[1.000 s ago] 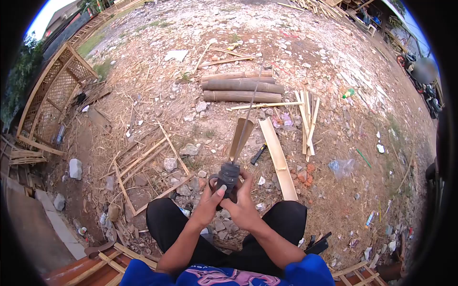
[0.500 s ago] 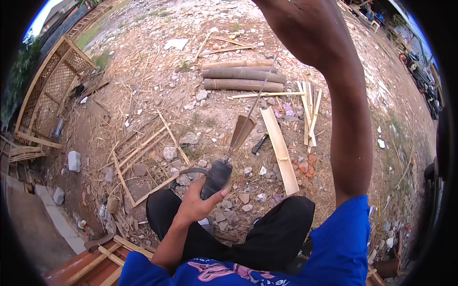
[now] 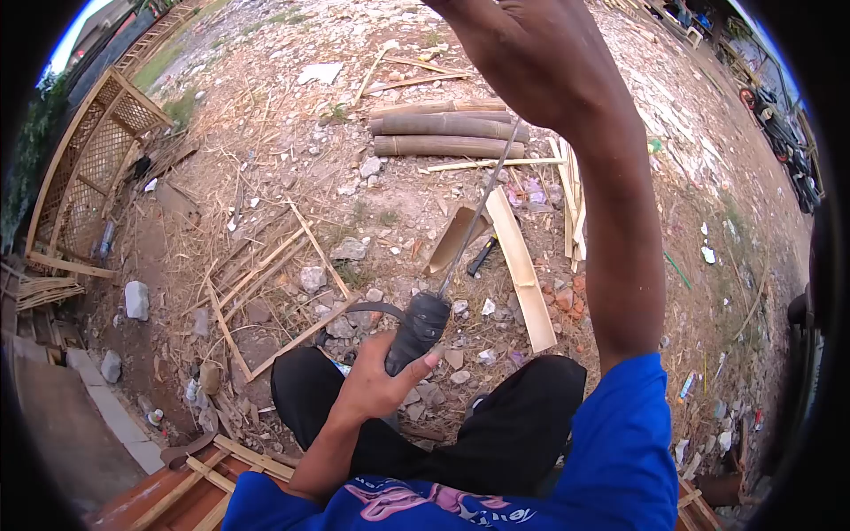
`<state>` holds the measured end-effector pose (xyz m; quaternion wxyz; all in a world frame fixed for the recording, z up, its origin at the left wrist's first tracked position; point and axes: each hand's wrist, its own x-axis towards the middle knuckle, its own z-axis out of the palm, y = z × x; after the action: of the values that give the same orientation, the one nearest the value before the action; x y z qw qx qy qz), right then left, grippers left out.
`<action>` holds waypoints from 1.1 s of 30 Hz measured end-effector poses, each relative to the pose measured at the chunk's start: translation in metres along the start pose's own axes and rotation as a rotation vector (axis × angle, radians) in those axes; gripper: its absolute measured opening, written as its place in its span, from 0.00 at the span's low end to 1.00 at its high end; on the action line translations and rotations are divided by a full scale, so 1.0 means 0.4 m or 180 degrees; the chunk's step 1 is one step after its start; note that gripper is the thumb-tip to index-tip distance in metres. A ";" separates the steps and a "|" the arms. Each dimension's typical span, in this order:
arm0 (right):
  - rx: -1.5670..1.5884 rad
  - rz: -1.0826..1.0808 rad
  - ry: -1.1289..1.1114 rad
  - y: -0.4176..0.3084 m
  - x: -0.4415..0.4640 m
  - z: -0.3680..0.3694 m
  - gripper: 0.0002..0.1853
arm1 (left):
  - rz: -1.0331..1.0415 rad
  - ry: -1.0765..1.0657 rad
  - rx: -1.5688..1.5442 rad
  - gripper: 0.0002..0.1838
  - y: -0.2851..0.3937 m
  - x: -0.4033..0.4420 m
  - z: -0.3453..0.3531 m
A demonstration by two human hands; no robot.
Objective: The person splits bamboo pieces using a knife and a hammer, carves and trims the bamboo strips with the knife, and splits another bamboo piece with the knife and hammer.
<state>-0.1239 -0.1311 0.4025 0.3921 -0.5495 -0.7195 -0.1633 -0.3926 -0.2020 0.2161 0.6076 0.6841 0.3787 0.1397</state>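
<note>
Within 1 second, the right grip (image 3: 540,57) released the handle (image 3: 420,331) and rose, seemingly partly beyond view.

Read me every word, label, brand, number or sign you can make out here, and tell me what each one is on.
Nothing can be read with certainty.
Blue shirt: white lettering by the pink print, too blurred and broken up to quote.
Small blue-and-white item lying toward the right: any print is too small to read.
Black handle in the left hand: no lettering shows.
</note>
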 end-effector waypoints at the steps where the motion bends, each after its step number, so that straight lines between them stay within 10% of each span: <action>1: -0.0034 0.0197 -0.0118 0.014 -0.014 -0.003 0.33 | 0.0017 0.0011 0.0051 0.22 -0.006 -0.002 0.000; 8: -0.0744 0.1175 -0.2291 0.089 -0.152 0.226 0.38 | -0.0059 0.0018 -0.0188 0.20 -0.003 -0.004 0.008; 13: -0.0393 -0.0414 0.0614 0.026 -0.028 0.065 0.23 | 0.0158 0.0019 -0.0018 0.20 -0.037 -0.003 0.008; 18: -0.0467 0.0497 0.0149 0.125 -0.155 0.213 0.30 | -0.0011 -0.0020 -0.0131 0.20 -0.034 -0.006 0.003; 19: -0.1152 0.1436 -0.2342 0.111 -0.180 0.241 0.32 | -0.0050 -0.0056 -0.0174 0.19 -0.027 -0.010 -0.003; 24: -0.0811 0.1287 -0.1715 0.131 -0.146 0.299 0.30 | -0.0048 0.0051 -0.0297 0.19 -0.040 0.030 -0.002; 29: -0.0402 0.0081 0.0436 0.069 -0.024 0.126 0.25 | 0.0151 -0.0084 -0.0151 0.18 -0.045 0.040 0.006; 33: -0.0517 0.0847 -0.0746 0.179 -0.153 0.268 0.28 | -0.0009 -0.0053 -0.0260 0.20 -0.033 0.039 0.005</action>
<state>-0.0941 -0.0756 0.2744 0.2781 -0.6848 -0.6657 -0.1026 -0.3853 -0.1932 0.1992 0.6383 0.6593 0.3686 0.1485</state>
